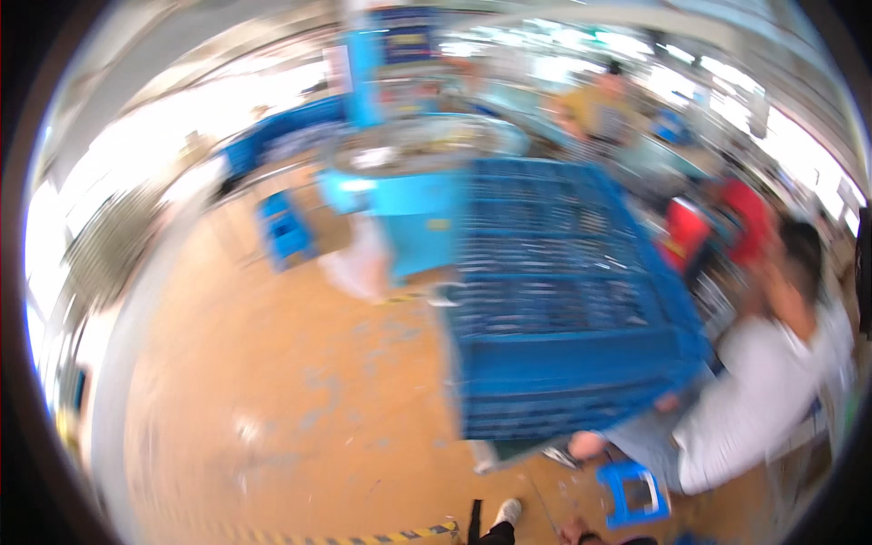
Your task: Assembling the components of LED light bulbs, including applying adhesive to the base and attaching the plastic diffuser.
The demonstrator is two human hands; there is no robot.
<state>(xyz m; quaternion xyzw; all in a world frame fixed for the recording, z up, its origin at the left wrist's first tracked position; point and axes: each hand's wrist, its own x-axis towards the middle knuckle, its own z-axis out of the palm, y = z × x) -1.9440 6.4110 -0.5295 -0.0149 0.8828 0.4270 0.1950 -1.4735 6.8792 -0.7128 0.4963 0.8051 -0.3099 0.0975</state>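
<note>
My right hand point(572, 530) just enters at the lower edge, with something dark at its wrist. Its fingers are small and smeared by motion, so whether it holds anything is not visible. A low blue plastic stool point(611, 498) is the closest object to it, with a gap between them. My left hand is out of sight. Left of my right hand show a light-coloured shoe point(510, 511) and a dark strap point(475, 520).
Large blue crates point(581, 356) with many compartments stand ahead. A seated person in a white top point(763, 400) is at their right; others sit farther back. Another blue stool point(285, 229) stands far left on the orange floor point(272, 363), near a light-blue machine point(418, 218).
</note>
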